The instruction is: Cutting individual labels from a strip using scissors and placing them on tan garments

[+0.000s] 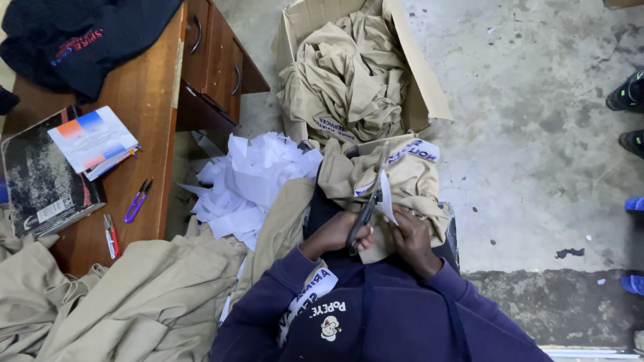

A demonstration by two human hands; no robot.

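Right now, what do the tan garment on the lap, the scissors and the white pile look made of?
Tan garment: matte woven cloth, judging by soft folds. Scissors, in the left hand: dark, probably metal blades; handles hidden. White pile: thin paper or backing scraps, crisp edges; unclear which.

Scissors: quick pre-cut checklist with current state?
1. Left hand grips scissors: ok.
2. Right hand holds white strip: ok.
3. Strip between blades: cannot tell.
4. Fingers clear of blades: cannot tell, close together.
5. Khaki garment supported on lap: ok.
6. White offcuts pile away from hands: ok.
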